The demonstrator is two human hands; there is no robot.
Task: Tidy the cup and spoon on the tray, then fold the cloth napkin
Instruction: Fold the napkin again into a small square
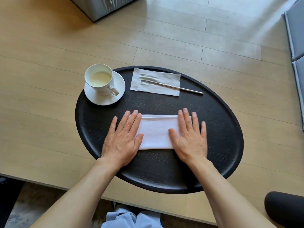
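Observation:
A black oval tray (213, 129) lies on a light wooden table. A folded white cloth napkin (156, 130) rests on its near half. My left hand (122, 137) lies flat on the napkin's left end and my right hand (189, 137) flat on its right end, fingers spread. At the tray's far left a white cup (99, 80) with pale liquid stands on a white saucer (120, 87). At the far side a metal utensil (181, 88) lies on a thin paper napkin (164, 81), its handle pointing right and its head blurred.
The wooden table (41, 112) stretches to the left and beyond the tray. A grey cabinet (102, 7) stands at the far left, grey cushions (296, 38) at the right edge. A dark rounded chair part (284, 209) sits at the near right.

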